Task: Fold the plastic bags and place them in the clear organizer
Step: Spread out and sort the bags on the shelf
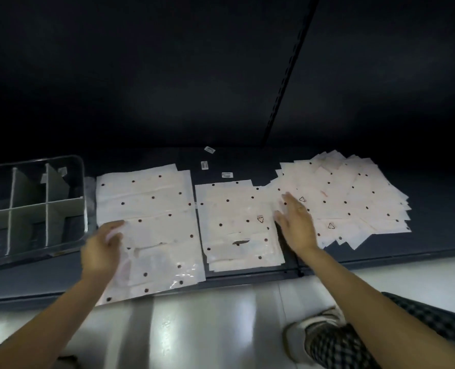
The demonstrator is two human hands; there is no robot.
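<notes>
Since the clear organizer [34,206] holds no folded bags, the task seems just beginning: the left hand [102,251] grasps a flat bag [151,230], the right hand [295,222] is released over the loose pile [354,198].

Three small white labels [209,149] [204,165] [227,174] lay on the dark shelf [433,235], near its back and a little apart from each other. Behind the shelf stood a dark wall with a slotted rail [290,67] running up it. Below the shelf was a shiny pale floor [194,328]. A checked trouser leg [380,342] and a light shoe [298,339] rested on the floor.
</notes>
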